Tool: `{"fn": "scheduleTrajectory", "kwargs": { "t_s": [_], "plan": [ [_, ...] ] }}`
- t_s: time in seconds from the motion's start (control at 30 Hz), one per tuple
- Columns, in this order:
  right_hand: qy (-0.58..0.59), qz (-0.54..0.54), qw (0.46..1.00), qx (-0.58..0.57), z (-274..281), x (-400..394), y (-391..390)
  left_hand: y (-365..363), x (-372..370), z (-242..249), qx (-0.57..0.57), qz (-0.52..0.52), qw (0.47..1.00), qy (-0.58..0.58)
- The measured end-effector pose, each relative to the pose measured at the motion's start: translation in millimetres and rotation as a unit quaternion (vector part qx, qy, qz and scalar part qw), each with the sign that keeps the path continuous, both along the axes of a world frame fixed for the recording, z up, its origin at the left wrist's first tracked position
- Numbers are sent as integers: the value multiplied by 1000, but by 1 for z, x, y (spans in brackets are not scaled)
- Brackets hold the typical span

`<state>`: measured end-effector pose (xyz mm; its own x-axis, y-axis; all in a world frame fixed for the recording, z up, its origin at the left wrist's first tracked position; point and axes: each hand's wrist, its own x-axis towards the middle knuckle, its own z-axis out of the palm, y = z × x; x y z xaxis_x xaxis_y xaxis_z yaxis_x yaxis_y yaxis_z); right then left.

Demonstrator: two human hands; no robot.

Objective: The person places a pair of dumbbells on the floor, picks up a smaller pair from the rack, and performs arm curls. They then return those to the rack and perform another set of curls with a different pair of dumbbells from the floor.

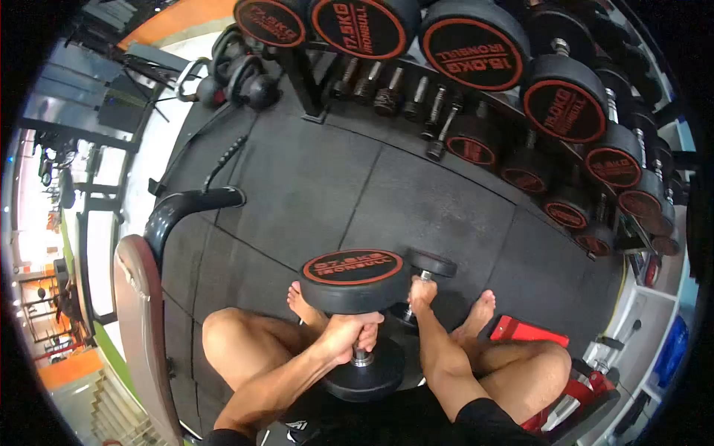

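Note:
My left hand [349, 337] is wrapped round the metal handle of a large black dumbbell [352, 281], held tilted up in front of my body. Its near end, marked IRONBULL with an orange ring, faces up, and the other end is low by my lap. Farther out, between my lower legs, my right hand [422, 291] grips the handle of a second black dumbbell [433, 263]. That one stands out from the floor, partly hidden behind the first dumbbell and my fingers.
A rack [301, 85] of dumbbells runs along the far right, with kettlebells [259, 91] at its left end. To my left stands a brown padded bench [139, 320] with a curved black frame. A red flat object [526, 331] lies beside my right foot on the black mat floor [297, 171].

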<state>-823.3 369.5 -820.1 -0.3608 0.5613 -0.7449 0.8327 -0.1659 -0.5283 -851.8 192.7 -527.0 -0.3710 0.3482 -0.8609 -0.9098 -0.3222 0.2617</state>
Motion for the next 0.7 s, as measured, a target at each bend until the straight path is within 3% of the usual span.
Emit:
{"fn": "scheduleTrajectory", "kwargs": {
  "t_s": [0.17, 0.3, 0.63, 0.7],
  "plan": [
    [16, -40, 995, -90, 11, 1, 7, -5, -2, 7, 17, 13, 1000, 16],
    [28, -8, 984, -175, 51, 16, 19, -13, -1, 4, 16, 32, 999, 18],
    [-6, 8, 950, -312, 280, 0, 44, -8, 13, 64, -23, 15, 998, -58],
    [-19, 25, 947, -320, 327, -2, 50, -6, 15, 88, 19, 45, 998, -49]
  ]
}}
